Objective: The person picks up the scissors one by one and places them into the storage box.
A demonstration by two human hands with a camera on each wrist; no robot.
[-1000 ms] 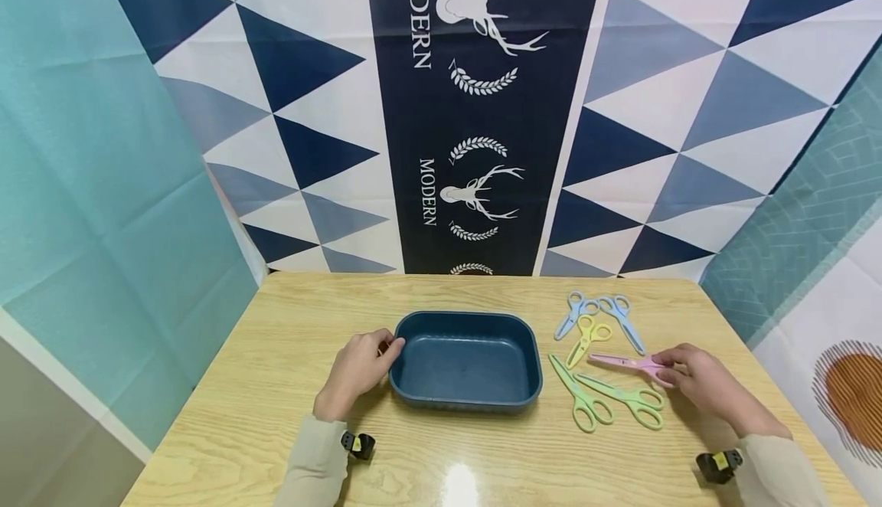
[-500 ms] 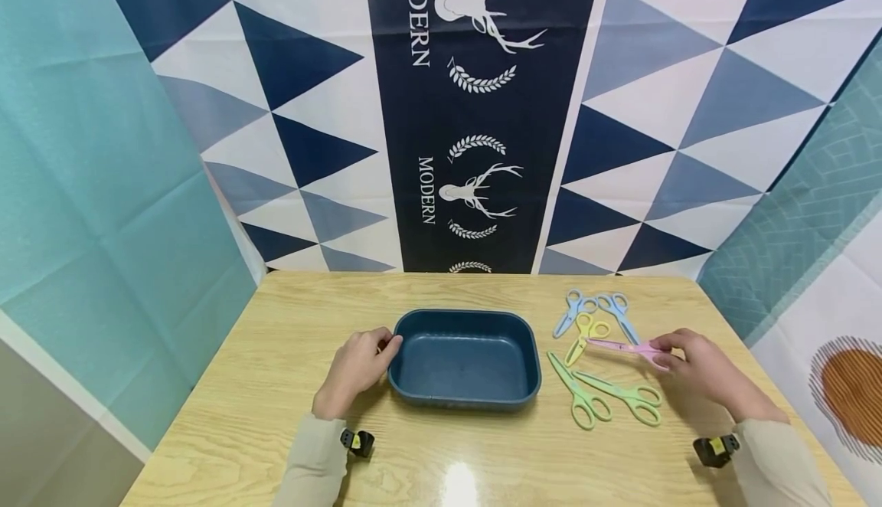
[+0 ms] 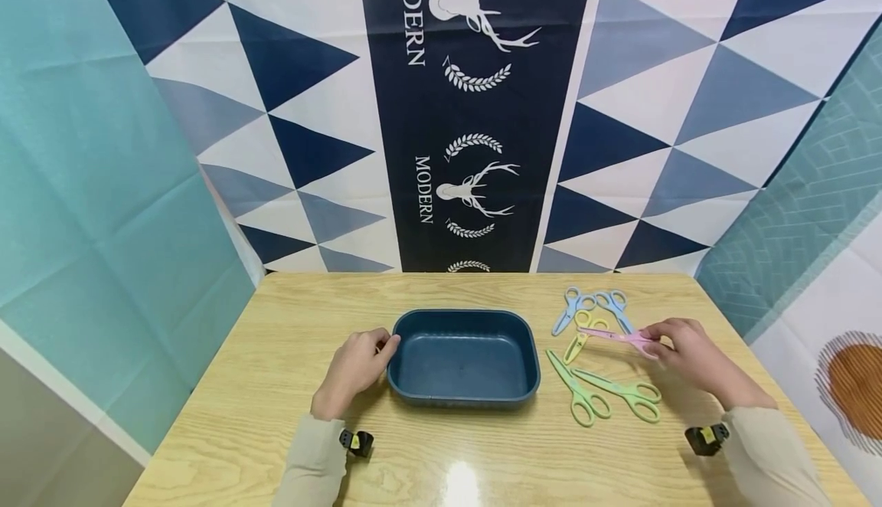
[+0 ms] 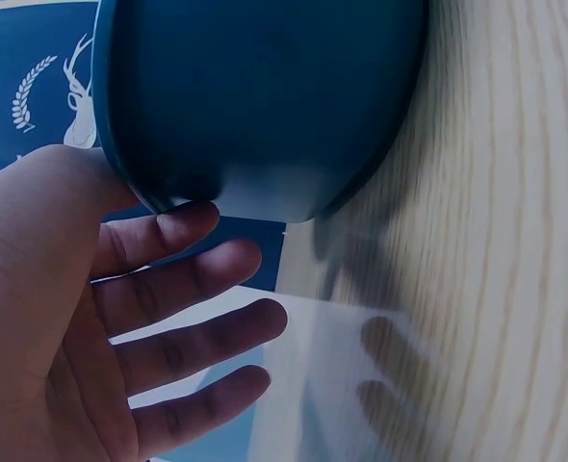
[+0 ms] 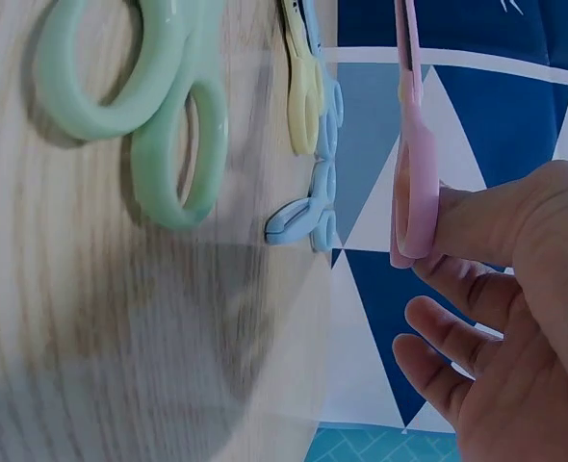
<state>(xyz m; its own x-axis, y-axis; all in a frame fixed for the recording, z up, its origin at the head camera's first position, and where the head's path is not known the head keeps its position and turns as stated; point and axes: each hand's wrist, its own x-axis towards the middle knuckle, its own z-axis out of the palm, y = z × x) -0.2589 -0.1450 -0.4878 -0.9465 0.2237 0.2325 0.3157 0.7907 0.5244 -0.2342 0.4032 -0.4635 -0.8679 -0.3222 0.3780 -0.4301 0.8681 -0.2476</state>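
Note:
My left hand (image 3: 354, 369) holds the left end of a dark blue plastic box (image 3: 463, 367), pinching its rim between thumb and index finger. In the left wrist view the other fingers (image 4: 207, 332) are spread below the box end. My right hand (image 3: 692, 355) pinches one handle loop of pink scissors (image 3: 628, 336), raised off the table with the blades pointing left. Below and around them lie yellow scissors (image 3: 582, 337), two blue scissors (image 3: 570, 312) and two green scissors (image 3: 623, 392). The right wrist view shows the pink loop (image 5: 421, 197) between thumb and index finger.
Everything stands on a wooden table (image 3: 276, 354). Behind it hangs a patterned cloth (image 3: 468, 109) with triangles and deer heads. A teal cloth (image 3: 124, 185) closes off the left side. The scissors lie between the box and my right hand.
My right hand has lifted the pink scissors off the table and moved them slightly up and to the left, so they now overlap the yellow pair. My left hand stays on the box.

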